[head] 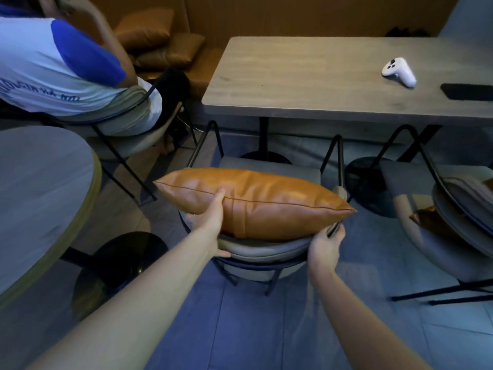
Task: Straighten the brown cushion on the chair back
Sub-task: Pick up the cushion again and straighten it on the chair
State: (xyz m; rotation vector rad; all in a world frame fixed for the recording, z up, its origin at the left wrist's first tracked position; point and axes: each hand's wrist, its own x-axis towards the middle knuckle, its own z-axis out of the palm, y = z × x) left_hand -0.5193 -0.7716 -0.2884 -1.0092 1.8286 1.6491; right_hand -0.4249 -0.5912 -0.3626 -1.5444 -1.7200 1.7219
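Blue-grey tiled floor (266, 329) fills the lower view. Long rectangular wood-look table (306, 81) across upper right, on a black pedestal base. Round table (34, 196) cut off at left edge, dark disc base beneath. Upper left, a seated person in a white shirt with blue sleeves (53, 68), back to camera, on a grey chair. Behind them a tan bench with brown pillows (157, 38) piled on it.

Center: grey padded chair (266, 249) with a thin black metal frame, tucked toward the long table, seat facing away from camera. Brown cushion (256, 201), leather-look with a piped seam, sits along the top of the chair back, lying lengthwise, right corner lower than left and poking past the backrest edge. Second similar chair (458, 209) at right edge, a brown corner showing on it.

Left hand (210, 222) clamps the cushion's near-left part, thumb pressed on the seam up top, fingers wrapped under against the backrest. Right hand (326, 245) closes around the chair's backrest edge, just beneath the cushion's right corner; fingers curled, tips hidden.

On the long table: black phone (466, 92) lying flat at the right edge, white handheld controller (398, 72) near it, apart from each other.
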